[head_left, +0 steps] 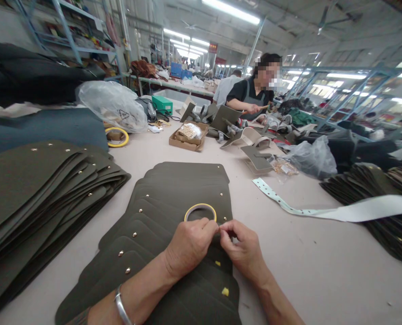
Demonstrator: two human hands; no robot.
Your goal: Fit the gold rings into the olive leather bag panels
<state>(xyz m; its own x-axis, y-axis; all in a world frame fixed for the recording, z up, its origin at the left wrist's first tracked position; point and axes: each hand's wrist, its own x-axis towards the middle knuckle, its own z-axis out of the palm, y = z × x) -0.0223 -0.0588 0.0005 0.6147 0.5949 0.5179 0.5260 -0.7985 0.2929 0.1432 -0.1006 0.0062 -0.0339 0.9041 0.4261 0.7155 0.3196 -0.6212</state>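
Overlapping dark olive panels (174,185) with small metal studs lie fanned out in front of me. My left hand (192,243) is closed round the lower edge of a yellow tape roll (201,206), which stands up above the panels. Beside it, my right hand (240,241) has thumb and forefinger pinched together, its fingertips meeting those of my left hand. Whatever is between the right fingertips is too small to make out. Two small yellow tape pieces (225,292) sit on the panels below my hands.
More olive panels (52,180) are stacked at the left, others (373,194) at the right. A pale perforated strip (309,212) crosses the right side. Farther back are a cardboard box (187,142), another tape roll (118,136), plastic bags and a person (255,95) across the table.
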